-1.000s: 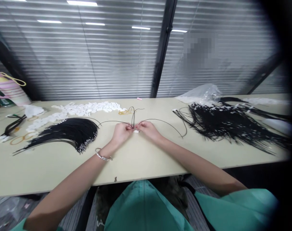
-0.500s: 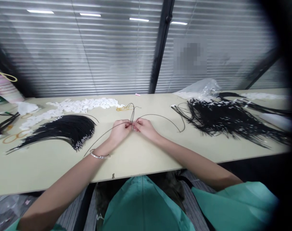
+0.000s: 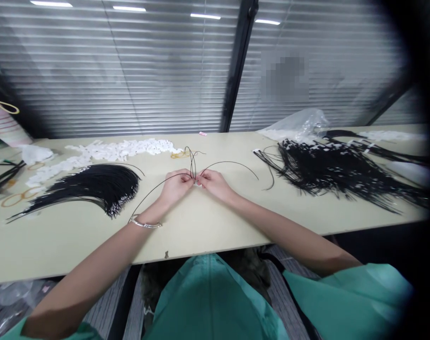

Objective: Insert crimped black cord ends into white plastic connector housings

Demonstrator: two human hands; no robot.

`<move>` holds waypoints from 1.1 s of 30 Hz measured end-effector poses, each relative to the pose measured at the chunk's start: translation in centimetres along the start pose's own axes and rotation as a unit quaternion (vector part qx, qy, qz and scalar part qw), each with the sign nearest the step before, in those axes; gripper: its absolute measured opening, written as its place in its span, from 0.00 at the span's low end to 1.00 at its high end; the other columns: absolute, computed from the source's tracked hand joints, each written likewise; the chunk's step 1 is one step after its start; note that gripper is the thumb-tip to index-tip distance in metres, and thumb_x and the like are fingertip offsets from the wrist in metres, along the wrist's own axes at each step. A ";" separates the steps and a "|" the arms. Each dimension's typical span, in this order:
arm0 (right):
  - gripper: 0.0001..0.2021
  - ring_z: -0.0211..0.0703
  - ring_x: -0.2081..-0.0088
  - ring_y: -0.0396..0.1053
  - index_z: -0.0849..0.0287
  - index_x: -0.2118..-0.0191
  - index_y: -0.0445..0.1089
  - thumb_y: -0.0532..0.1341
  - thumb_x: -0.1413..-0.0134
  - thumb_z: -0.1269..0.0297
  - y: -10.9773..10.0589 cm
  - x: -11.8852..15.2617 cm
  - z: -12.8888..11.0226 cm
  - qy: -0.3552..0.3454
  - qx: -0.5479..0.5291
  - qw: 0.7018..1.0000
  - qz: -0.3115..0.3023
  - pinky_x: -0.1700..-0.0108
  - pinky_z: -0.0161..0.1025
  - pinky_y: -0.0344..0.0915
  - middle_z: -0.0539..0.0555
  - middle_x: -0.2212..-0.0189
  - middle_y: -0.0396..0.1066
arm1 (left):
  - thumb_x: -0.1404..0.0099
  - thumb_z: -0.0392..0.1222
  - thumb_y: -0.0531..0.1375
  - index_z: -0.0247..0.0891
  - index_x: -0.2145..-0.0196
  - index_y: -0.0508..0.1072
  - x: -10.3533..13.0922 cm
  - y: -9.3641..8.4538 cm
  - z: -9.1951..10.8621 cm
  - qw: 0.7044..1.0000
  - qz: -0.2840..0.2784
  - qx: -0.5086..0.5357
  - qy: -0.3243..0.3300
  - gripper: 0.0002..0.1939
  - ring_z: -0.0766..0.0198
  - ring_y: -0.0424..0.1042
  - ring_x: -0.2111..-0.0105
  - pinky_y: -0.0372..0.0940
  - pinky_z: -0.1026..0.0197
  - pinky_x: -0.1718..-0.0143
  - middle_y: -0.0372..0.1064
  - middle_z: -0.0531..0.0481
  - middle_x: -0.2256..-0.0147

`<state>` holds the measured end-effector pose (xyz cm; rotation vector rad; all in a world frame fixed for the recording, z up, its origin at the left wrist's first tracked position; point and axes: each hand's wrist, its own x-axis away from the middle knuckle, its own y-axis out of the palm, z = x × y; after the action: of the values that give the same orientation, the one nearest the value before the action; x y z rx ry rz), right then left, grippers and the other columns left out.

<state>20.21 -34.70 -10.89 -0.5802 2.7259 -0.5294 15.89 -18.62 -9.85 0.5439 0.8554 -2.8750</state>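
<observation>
My left hand and my right hand meet over the middle of the table, fingertips almost touching. Both are closed in a pinch on thin black wires. One wire end arches left over my left wrist, another bends out to the right, and loops stand up between the hands. A small pale piece shows at the fingertips, too small to name. To the left lies a neat bundle of black wires with shiny metal ends. A larger, looser heap of black wires with white connectors lies to the right.
White plastic pieces are strewn along the back left of the table. Yellow rubber bands lie at the left, near a pink striped cup. A clear plastic bag rests at the back right, before the blinds.
Both hands stay together in the middle, still pinching. The right-hand wire end has lifted and swung away from the loose wire lying by the heap. The whole view has shifted slightly.
</observation>
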 end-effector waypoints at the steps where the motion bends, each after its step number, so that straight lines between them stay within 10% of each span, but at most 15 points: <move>1: 0.09 0.33 0.71 0.65 0.61 0.65 0.67 0.54 0.49 0.63 0.0 0.0 0.1 -0.002 -0.008 1.000 0.000 0.67 0.31 0.59 0.50 0.72 0.70 | 0.46 0.36 0.57 0.36 0.70 0.73 0.0 0.1 -0.1 1.000 0.002 0.010 -0.002 0.06 0.68 0.69 0.75 0.61 0.68 0.72 0.71 0.52 0.76; 33: 0.06 0.31 0.75 0.62 0.61 0.68 0.65 0.55 0.46 0.65 -0.3 -0.1 -0.2 -0.083 0.056 0.995 0.012 0.69 0.31 0.57 0.47 0.79 0.64 | 0.44 0.40 0.58 0.37 0.71 0.71 0.0 0.3 -0.4 1.000 0.006 -0.007 0.026 0.05 0.69 0.66 0.77 0.59 0.69 0.74 0.68 0.53 0.78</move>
<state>20.33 -34.81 -10.55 -0.5362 2.5250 -0.5967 16.07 -18.64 -10.31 0.6210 0.8769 -2.8541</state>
